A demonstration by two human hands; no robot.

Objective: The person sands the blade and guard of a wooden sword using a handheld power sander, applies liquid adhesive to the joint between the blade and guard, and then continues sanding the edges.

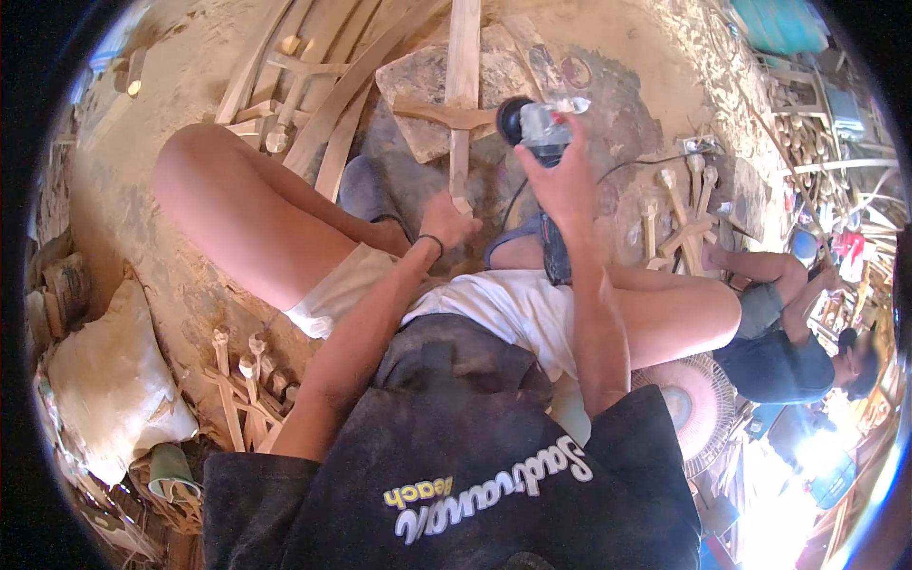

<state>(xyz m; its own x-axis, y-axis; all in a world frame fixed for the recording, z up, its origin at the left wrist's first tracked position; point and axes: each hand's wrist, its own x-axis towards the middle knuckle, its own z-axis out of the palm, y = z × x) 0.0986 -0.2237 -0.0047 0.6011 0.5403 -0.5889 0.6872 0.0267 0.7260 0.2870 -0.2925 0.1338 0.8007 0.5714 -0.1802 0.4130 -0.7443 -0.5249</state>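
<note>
1. Right hand is wrapped tight around a small power sander, fingers closed over the grey body. The black round pad end sticks out to the left of the hand, up and slightly away from the knuckles.
2. A black cord trails off the sander to the right of that hand, running toward a white plug box on the ground.
3. Left hand is closed on the near end of a wooden cross piece, thumb side up. There's a dark band on that wrist.
4. The cross piece runs straight away from the left hand, and its short crossbar sits just left of the sander pad. Can't really tell if the pad is touching the wood or just beside it.
5. Under the piece, beyond both hands, is a flat stone slab.
6. Further past the left hand, a stack of long curved wooden slats lies on the dusty floor.
7. Right of the right hand there's a bunch of finished carved wooden pieces, and a second person sits beyond those.
8. Way back left of the left arm: more carved pieces and a pale sack.
</note>
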